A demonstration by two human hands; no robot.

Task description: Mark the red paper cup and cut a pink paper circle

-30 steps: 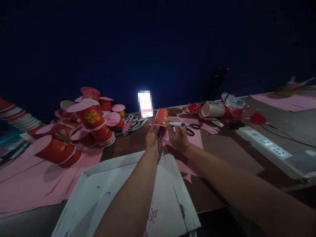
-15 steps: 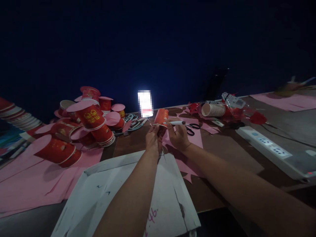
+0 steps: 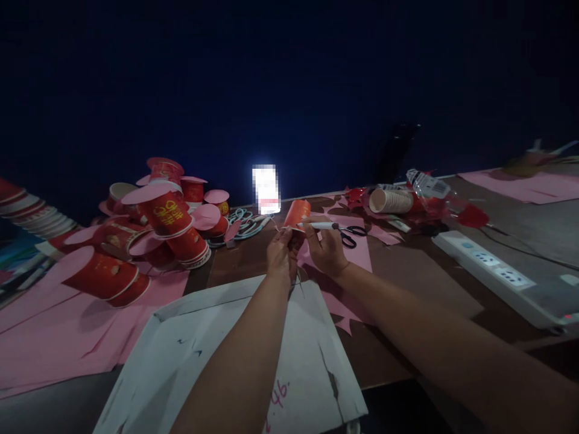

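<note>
Between my hands a red paper cup (image 3: 298, 212) is tilted, its rim end toward me. My left hand (image 3: 281, 256) is closed on the cup's near end, thumb and fingers pinching around the rim. In my right hand (image 3: 326, 246) a white pen (image 3: 322, 225) lies nearly level, gripped between thumb and fingers, its tip close to the cup's near edge. Whether the tip touches the cup I cannot tell. Just right of that hand are black-handled scissors (image 3: 350, 236), resting on pink paper (image 3: 357, 259).
At left, red cups with pink paper discs (image 3: 165, 211) are piled up. A lit phone (image 3: 266, 190) stands behind my hands beside a coiled cable (image 3: 246, 222). A white box lid (image 3: 217, 337) lies under my forearms. To the right are stacked cups (image 3: 391, 201) and a power strip (image 3: 493, 268).
The cup has shifted very slightly right in my hands. Otherwise both hands and the pen are almost where they were.
</note>
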